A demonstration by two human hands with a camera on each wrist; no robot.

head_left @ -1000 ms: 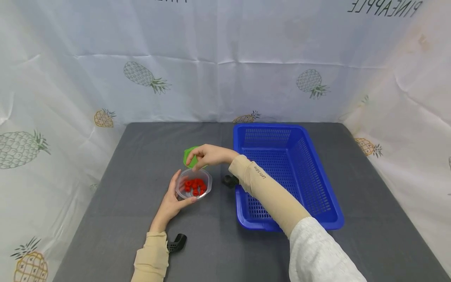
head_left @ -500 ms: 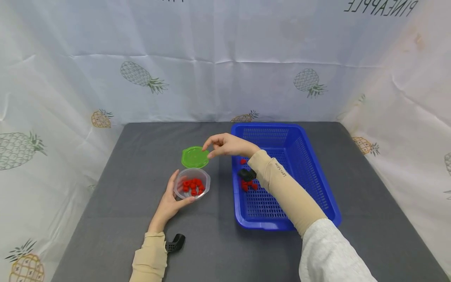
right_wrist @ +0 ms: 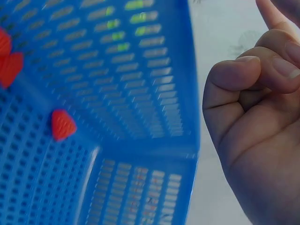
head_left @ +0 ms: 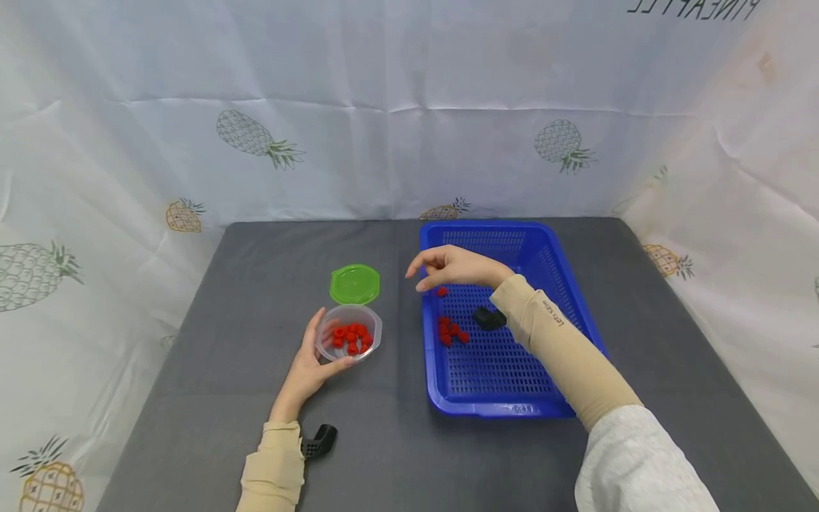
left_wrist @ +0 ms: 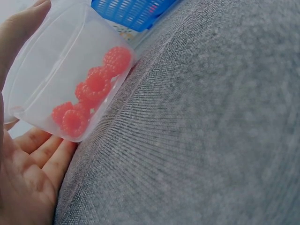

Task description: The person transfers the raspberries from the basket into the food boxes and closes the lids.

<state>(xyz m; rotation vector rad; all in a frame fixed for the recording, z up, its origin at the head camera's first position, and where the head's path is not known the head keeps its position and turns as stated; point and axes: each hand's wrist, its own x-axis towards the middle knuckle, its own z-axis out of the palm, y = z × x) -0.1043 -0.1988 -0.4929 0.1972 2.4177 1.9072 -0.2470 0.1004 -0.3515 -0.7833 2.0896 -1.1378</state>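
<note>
My left hand [head_left: 311, 363] grips a clear plastic container [head_left: 348, 313] on the dark table, thumb on the near side and fingers round the far left. Several red raspberries [left_wrist: 96, 79] lie at the bottom of the container. Just behind it, the green lid [head_left: 355, 284] lies flat. Over the left rim of the blue basket [head_left: 505, 409] hovers my right hand [head_left: 463, 267], its fingers loosely curled and nothing between thumb and forefinger. Inside the basket, more raspberries [head_left: 446, 329] are grouped along the left side, with a single raspberry [right_wrist: 63, 125] apart from them.
The grey-covered table [head_left: 269, 263] is backed and flanked by a white pineapple-print curtain [head_left: 390, 156]. A black wrist mount [head_left: 320, 442] sticks out beside the left sleeve; another black mount [head_left: 489, 318] hangs under the right wrist, over the basket.
My right hand has moved right, from above the container and lid to the basket's left rim. The lid and the raspberries in the basket have come into view. The left hand keeps its hold.
</note>
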